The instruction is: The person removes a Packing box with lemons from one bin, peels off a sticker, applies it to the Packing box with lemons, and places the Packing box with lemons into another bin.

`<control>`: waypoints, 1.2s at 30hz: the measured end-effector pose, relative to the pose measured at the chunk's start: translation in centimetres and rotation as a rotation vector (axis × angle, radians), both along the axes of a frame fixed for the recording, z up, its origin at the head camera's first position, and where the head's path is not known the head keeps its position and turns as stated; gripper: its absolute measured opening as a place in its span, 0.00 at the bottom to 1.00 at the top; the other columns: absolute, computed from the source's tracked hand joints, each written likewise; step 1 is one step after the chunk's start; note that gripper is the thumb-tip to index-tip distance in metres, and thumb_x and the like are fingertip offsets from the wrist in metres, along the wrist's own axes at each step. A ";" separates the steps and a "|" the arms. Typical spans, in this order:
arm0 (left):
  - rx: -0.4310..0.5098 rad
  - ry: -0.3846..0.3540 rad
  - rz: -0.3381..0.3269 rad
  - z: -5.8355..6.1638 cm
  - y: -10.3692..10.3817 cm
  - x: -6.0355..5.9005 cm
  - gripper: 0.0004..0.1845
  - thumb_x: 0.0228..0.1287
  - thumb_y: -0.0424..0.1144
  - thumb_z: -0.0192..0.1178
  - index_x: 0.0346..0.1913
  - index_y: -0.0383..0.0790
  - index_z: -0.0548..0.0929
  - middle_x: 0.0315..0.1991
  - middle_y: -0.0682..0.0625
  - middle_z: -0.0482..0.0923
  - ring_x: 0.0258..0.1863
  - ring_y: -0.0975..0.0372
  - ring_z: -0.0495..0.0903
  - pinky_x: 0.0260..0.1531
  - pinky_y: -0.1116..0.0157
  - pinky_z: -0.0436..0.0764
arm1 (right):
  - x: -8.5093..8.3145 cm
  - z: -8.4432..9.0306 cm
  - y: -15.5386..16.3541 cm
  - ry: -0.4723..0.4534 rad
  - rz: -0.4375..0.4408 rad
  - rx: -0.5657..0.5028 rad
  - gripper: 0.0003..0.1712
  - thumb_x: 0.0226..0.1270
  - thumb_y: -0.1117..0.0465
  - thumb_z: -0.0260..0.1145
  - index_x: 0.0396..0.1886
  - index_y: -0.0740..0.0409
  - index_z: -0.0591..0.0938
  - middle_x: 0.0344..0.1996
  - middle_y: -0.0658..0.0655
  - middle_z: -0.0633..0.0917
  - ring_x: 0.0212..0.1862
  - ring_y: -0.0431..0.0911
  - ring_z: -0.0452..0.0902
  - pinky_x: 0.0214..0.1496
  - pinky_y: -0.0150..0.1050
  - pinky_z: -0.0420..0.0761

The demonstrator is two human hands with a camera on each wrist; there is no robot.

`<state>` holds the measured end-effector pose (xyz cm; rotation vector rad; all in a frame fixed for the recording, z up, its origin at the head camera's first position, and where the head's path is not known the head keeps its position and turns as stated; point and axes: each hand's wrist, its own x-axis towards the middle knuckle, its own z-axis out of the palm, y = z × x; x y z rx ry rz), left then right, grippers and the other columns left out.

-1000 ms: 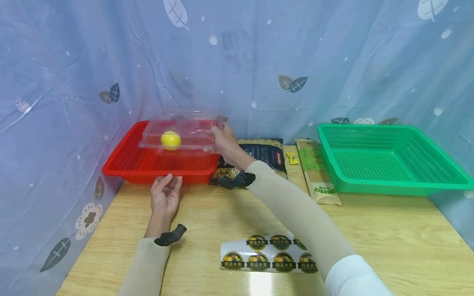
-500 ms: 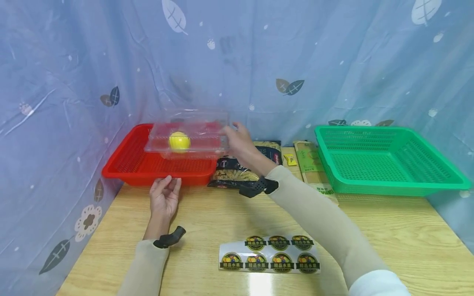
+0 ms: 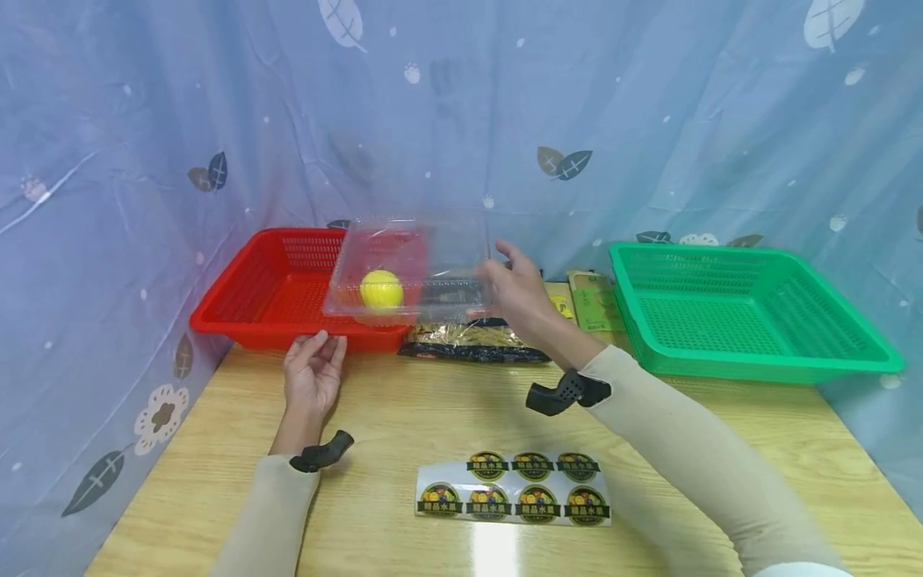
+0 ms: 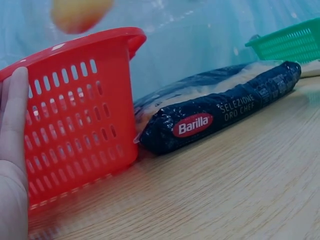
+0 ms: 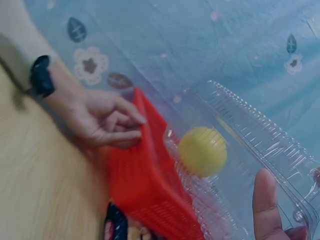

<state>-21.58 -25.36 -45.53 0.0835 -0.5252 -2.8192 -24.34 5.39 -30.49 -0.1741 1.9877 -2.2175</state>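
While the right hand [image 3: 521,292] grips the clear plastic box [image 3: 414,268] by its right end — fingers and thumb curled round the edge — the box hangs in the air over the red basket's [image 3: 238,300] right rim and the pasta bag [image 3: 469,343]. A yellow fruit [image 3: 380,289] sits inside it. The left hand [image 3: 312,381] rests against the basket's front wall, fingers loosely extended, holding nothing.

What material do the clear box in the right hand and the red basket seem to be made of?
Clear clamshell box: seemingly thin transparent plastic, glossy; the yellow ball shows through it, and the right hand holds one end.
Red basket: seemingly moulded rigid plastic, smooth, with slotted walls; the left hand touches its front.
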 end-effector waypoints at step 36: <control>0.013 -0.002 0.011 -0.1 0.5 -0.3 0.11 0.67 0.21 0.60 0.29 0.34 0.75 0.28 0.40 0.83 0.28 0.51 0.87 0.37 0.58 0.89 | 8.9 -6.2 11.4 -0.028 0.083 0.035 0.43 0.75 0.67 0.50 0.82 0.59 0.42 0.44 0.59 0.63 0.22 0.37 0.63 0.37 0.42 0.88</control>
